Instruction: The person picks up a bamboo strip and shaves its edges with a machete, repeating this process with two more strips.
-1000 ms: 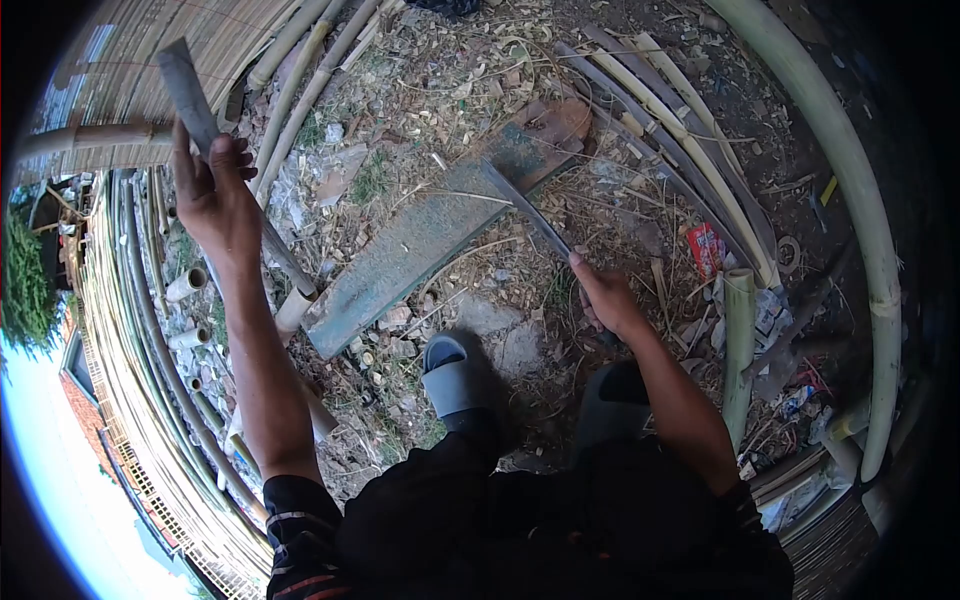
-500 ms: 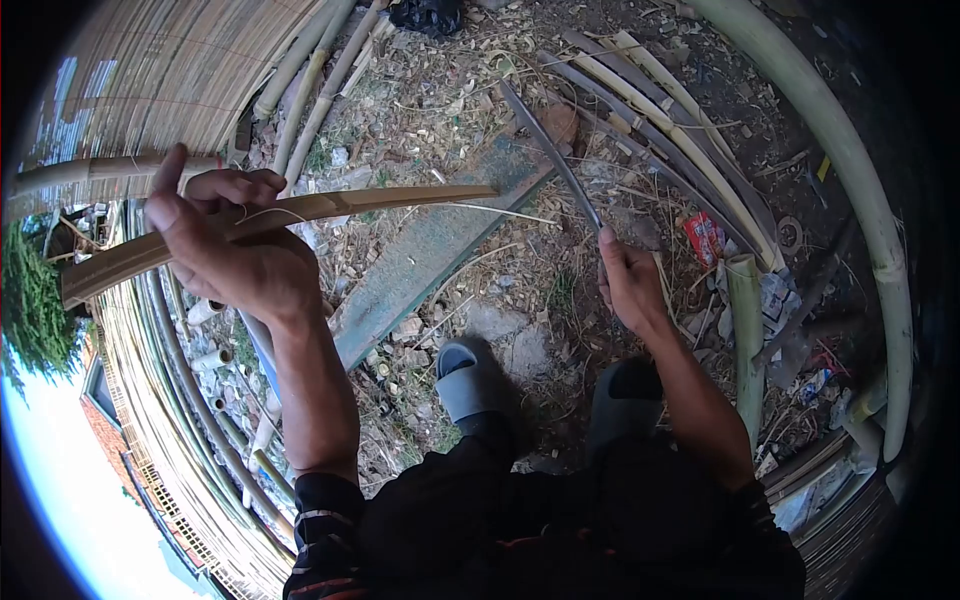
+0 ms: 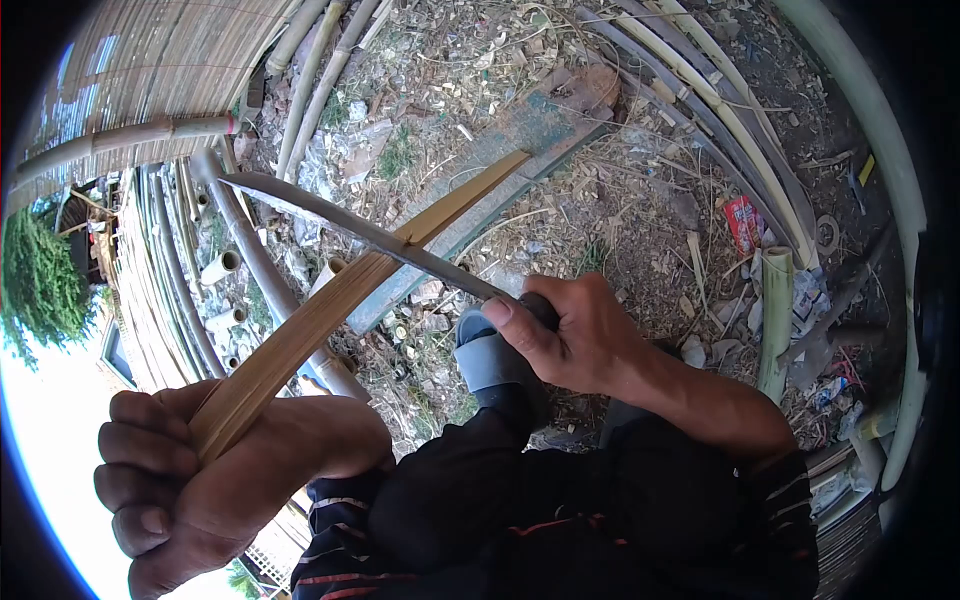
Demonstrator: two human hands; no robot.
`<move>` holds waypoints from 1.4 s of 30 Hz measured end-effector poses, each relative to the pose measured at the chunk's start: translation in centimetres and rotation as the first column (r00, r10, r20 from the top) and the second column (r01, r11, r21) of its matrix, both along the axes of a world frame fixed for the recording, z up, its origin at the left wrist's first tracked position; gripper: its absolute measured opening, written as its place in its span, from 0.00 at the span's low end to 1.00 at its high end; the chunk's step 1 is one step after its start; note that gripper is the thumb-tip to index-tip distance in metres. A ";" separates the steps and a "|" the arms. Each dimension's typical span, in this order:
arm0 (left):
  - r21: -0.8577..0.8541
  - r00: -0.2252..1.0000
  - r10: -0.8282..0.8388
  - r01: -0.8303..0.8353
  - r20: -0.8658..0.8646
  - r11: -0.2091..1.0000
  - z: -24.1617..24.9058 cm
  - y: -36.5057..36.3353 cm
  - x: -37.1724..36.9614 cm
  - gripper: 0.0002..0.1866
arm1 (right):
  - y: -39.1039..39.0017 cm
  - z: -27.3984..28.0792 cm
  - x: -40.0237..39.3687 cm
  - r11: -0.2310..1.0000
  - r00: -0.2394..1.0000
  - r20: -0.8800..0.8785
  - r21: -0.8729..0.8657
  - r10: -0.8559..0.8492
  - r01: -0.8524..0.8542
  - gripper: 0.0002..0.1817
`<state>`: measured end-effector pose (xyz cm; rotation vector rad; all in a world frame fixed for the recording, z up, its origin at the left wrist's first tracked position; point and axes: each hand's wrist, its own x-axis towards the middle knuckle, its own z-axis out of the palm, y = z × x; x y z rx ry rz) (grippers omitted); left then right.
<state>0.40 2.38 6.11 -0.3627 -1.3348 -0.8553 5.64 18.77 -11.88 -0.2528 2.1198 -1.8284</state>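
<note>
The bamboo strip slants up from lower left toward the green plank on the littered ground, and the long knife crosses it midway, blade touching the strip. The left hand is clenched around the strip's near end. The right hand wraps tight around the knife's handle, above a grey sandal.

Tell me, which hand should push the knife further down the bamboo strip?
Probably the right hand: it grips the knife, whose blade already crosses the bamboo strip. The left hand is busy holding the strip's near end.
</note>
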 end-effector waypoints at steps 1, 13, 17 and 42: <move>-0.016 0.998 -0.044 0.045 0.033 0.999 -0.1 -0.7 0.3 0.35 | 0.0 0.1 0.3 1.000 1.000 0.004 0.000 0.002 -0.002 0.29; -0.002 0.991 -0.132 0.132 0.012 0.991 -1.2 -0.4 0.9 0.31 | 2.0 -3.7 1.0 0.992 0.958 -0.284 0.107 -0.032 0.065 0.33; -0.057 0.994 -0.109 0.110 0.021 0.992 -0.9 -1.0 0.9 0.26 | 2.2 -10.4 -1.1 0.960 0.996 -0.041 0.267 -0.079 0.087 0.34; -0.132 0.877 -0.462 0.478 0.135 0.868 -1.7 -1.0 3.5 0.26 | 1.7 1.0 0.4 0.999 0.998 -0.018 0.016 0.052 -0.052 0.33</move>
